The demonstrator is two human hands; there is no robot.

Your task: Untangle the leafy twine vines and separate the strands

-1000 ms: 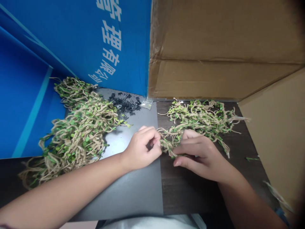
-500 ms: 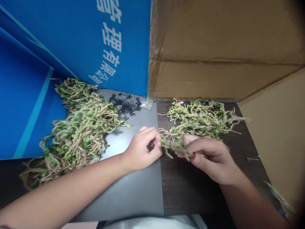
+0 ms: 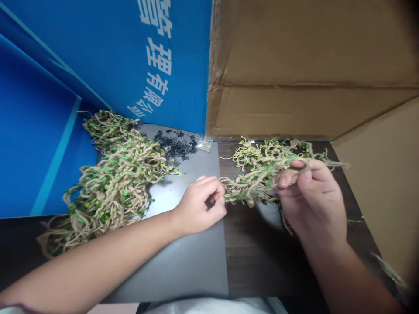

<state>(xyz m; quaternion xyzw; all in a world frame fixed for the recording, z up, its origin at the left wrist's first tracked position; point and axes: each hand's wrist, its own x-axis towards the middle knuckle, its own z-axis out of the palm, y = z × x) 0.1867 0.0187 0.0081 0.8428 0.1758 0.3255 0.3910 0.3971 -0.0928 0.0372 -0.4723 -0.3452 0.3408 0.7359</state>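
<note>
My left hand point(image 3: 203, 204) is closed in a pinch on one end of a leafy twine garland point(image 3: 252, 185), tan cord with small green leaves. Farther right, my right hand point(image 3: 310, 196) is raised with its fingers closed on the same garland, which stretches between the two hands. Motion blurs the strands near the right fingers. Behind it lies a pile of similar garlands point(image 3: 248, 153) on the dark wood surface, partly covered by the held one. A larger heap of leafy twine point(image 3: 114, 183) spreads to the left, beyond my left forearm.
Black scraps point(image 3: 176, 145) and a small clear packet point(image 3: 204, 145) lie at the back of the grey mat point(image 3: 183, 261). A blue printed panel point(image 3: 108, 52) stands at the left. Cardboard walls point(image 3: 294, 109) close off the back and right. A stray green sprig point(image 3: 355, 221) lies at right.
My right hand has moved right and up, turning palm inward, and the garland is now drawn out longer between the hands. My left hand keeps its pinch nearly in place.
</note>
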